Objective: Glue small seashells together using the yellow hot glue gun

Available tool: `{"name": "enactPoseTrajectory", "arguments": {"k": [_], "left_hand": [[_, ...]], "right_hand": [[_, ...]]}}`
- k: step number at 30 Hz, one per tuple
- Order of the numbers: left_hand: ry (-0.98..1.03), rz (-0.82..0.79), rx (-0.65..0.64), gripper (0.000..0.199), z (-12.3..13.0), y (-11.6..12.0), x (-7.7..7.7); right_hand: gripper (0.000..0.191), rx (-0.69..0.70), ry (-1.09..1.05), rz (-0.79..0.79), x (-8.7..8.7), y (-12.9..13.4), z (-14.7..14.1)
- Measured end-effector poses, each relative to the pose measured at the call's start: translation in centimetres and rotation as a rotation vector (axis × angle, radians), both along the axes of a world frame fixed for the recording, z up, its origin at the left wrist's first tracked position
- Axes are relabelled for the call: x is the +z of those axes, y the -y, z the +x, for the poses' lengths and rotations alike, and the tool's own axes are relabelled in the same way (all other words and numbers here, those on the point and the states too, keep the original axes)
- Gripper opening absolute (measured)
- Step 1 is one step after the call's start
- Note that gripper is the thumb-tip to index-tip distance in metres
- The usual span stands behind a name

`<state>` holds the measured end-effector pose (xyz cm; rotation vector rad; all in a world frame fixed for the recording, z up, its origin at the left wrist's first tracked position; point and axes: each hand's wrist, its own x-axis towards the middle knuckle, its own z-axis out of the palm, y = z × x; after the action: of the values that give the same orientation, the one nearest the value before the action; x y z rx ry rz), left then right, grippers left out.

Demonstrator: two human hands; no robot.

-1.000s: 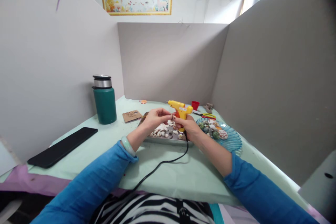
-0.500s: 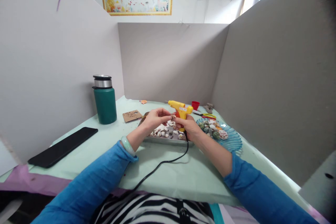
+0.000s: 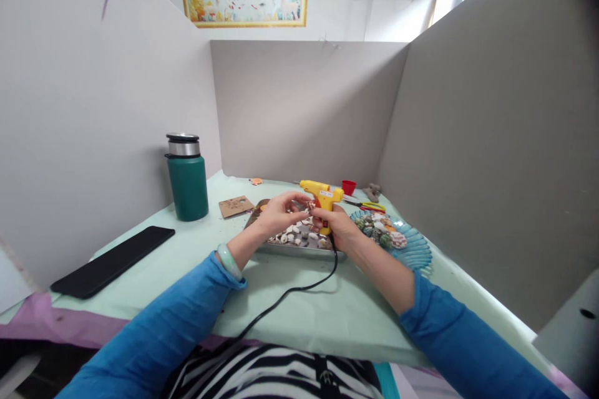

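A yellow glue gun (image 3: 322, 191) is upright in my right hand (image 3: 340, 224), its nozzle pointing left and its black cord hanging down to the table. My left hand (image 3: 281, 212) is close by on the left, with its fingertips around a small brownish piece (image 3: 310, 205) that lies between the two hands; it looks like a shell, but the detail is too small to tell. Beneath both hands sits a metal tray (image 3: 285, 250) with many small white shells (image 3: 292, 236), partly hidden by my left hand.
On the right, a blue glass plate (image 3: 416, 249) holds shells. Behind it are scissors (image 3: 372, 206) and a red cup (image 3: 349, 187). A brown card (image 3: 236, 206), green bottle (image 3: 188, 187) and black flat case (image 3: 115, 260) lie leftward. Grey panels (image 3: 309, 106) enclose the table.
My left hand's thumb and fingers have shifted a little around the small piece, and its fingers look slightly more spread. The glue gun and my right hand have barely moved.
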<state>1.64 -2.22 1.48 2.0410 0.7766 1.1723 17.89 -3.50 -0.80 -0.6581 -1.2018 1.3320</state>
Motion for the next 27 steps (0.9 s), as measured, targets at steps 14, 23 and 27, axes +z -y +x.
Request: {"name": "enactPoseTrajectory", "arguments": {"k": [14,23,27], "left_hand": [[-0.059,0.252,0.037,0.028,0.12,0.22,-0.38],[-0.053,0.179,0.032,0.03,0.26,0.41,-0.34],[-0.061,0.179,0.037,0.03,0.29,0.62,-0.17]], "right_hand": [[0.028,0.021,-0.003,-0.041,0.02,-0.04,0.04],[0.03,0.027,0.003,-0.054,0.18,0.11,-0.01],[0.029,0.023,0.001,-0.055,0.2,0.16,-0.04]]}}
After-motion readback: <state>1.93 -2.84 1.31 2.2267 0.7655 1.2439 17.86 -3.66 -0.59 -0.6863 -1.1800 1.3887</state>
